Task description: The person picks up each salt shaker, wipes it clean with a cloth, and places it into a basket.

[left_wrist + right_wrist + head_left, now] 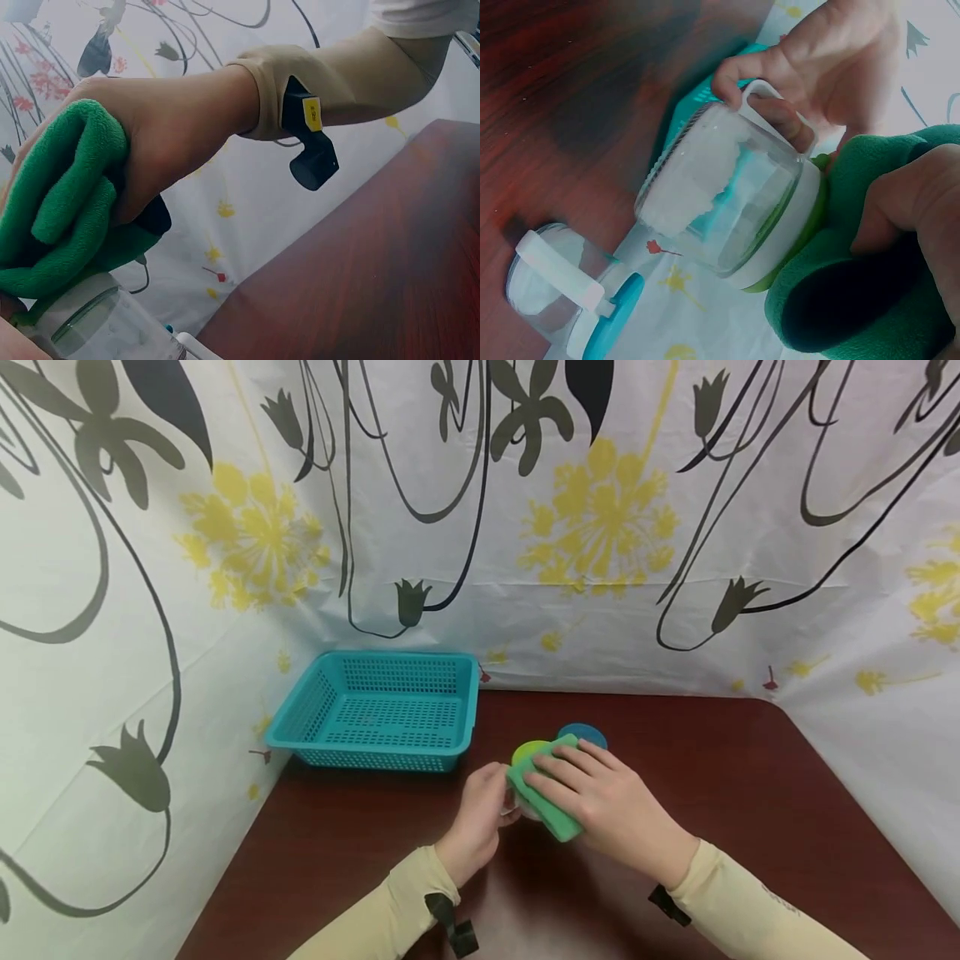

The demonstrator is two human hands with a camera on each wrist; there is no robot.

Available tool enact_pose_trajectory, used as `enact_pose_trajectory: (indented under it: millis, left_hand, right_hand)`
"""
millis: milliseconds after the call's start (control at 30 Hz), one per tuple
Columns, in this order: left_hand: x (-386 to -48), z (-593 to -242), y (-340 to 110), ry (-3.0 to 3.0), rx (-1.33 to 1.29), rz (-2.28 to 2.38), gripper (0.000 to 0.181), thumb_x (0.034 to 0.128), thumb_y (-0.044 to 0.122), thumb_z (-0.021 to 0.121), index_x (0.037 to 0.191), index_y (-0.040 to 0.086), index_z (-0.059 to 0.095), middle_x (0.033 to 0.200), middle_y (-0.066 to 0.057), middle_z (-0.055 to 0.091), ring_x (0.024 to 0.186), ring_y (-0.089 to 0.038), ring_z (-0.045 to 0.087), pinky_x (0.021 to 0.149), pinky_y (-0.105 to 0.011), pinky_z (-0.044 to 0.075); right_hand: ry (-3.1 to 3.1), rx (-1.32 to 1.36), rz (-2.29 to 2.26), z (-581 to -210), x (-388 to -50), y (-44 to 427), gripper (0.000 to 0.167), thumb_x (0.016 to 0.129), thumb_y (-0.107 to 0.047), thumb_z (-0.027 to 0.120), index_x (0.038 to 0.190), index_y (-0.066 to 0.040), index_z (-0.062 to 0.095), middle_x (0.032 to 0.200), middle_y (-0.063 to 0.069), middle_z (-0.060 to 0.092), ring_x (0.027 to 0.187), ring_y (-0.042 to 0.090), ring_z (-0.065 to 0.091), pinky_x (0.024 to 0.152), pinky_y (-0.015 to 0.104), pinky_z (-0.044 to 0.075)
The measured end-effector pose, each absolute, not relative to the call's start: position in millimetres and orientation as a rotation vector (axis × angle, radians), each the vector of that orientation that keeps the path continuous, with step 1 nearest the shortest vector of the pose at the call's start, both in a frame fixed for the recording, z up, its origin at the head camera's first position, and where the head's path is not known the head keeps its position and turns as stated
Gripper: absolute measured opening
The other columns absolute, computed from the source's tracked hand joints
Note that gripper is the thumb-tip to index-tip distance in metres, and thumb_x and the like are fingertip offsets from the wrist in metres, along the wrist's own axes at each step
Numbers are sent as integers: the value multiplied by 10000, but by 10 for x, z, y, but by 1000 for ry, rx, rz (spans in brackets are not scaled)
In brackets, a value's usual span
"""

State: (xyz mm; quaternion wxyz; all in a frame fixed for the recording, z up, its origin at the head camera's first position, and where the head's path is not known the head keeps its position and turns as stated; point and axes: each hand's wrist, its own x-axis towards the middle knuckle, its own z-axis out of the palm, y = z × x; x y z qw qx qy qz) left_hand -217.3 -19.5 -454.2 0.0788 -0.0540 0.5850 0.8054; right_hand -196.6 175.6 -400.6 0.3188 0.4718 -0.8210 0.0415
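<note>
On my feed, the left hand [474,814] grips a jar [720,195], the right hand [611,802] pinches a cloth [553,806] against its lid [801,236]; basket [367,752] at the tabletop's [720,793] far-left corner.

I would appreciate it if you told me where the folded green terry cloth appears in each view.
Head: the folded green terry cloth sits just right of centre, below mid-height, under the right hand.
Left wrist: at the left edge, around mid-height.
Right wrist: at the right edge, mostly in the lower half.
Shared landmark: the clear green-lidded jar in the left hand, next to the cloth in all three.
</note>
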Motion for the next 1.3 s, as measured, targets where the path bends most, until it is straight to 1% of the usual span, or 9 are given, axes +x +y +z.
enact_pose_trajectory:
  millis: [167,400,500,567,700,900,1000,1167,1300]
  left_hand:
    - [-2144,-4547,-194,1754,-127,2424,118,891,140,582,774,128,581,714,-34,515,661,-179,508,650,-325,483]
    - [-2142,-4569,-198,1759,-129,2452,135,873,136,607,757,96,552,721,-46,498,635,-178,472,638,-308,476]
    - [-2150,-4565,-205,1762,-154,2464,163,873,132,611,736,91,532,766,-63,508,632,-184,480,631,-306,480]
    - [-2150,-4546,-220,1772,-167,2462,171,877,135,603,733,94,523,787,-67,500,640,-191,485,639,-318,485]
    - [-2149,-4504,-251,1777,-184,2454,182,884,147,600,736,88,512,740,-63,460,641,-197,475,652,-332,486]
    - [-2148,-4486,-256,1780,-199,2445,210,888,164,611,726,88,502,674,-56,426,623,-201,467,644,-326,462]
    - [-2142,-4490,-251,1782,-208,2436,218,896,171,607,722,97,497,681,-54,429,626,-201,468,643,-327,461]
    - [-2137,-4494,-239,1772,-228,2431,214,897,168,592,724,100,485,680,-49,418,633,-197,462,630,-316,452]
    - [-2134,-4497,-229,1763,-230,2422,207,902,170,582,729,105,487,689,-48,417,651,-192,467,643,-322,470]
  right_hand:
    - [-2157,1244,87,-4041,-1952,1795,773,667,-144,932,1376,-183,626,1357,52,616,1222,301,589,999,541,460]
    - [-2175,1202,48,-4033,-2054,1955,785,644,-127,920,1371,-165,627,1339,64,625,1226,317,589,1000,550,459]
    - [-2206,1143,34,-4040,-2179,2118,759,653,-144,882,1369,-155,627,1320,67,634,1219,327,590,1016,549,449]
    - [-2232,1098,24,-4058,-2258,2234,716,670,-118,841,1355,-146,636,1300,67,641,1202,323,596,1021,540,448]
    - [-2280,1020,27,-4112,-2331,2379,662,686,-48,776,1329,-139,652,1276,58,648,1173,295,606,1005,507,463]
    - [-2261,981,97,-4150,-2346,2406,689,652,-15,785,1320,-119,654,1265,69,651,1137,289,618,957,508,491]
    - [-2256,972,112,-4141,-2333,2396,688,650,-8,775,1319,-120,655,1262,70,651,1133,290,619,959,508,492]
    - [-2259,980,120,-4110,-2291,2350,671,667,-1,716,1322,-132,652,1274,63,646,1145,293,615,969,505,489]
    - [-2227,996,133,-4078,-2277,2304,654,676,-9,713,1317,-125,657,1270,73,651,1146,300,619,976,513,486]
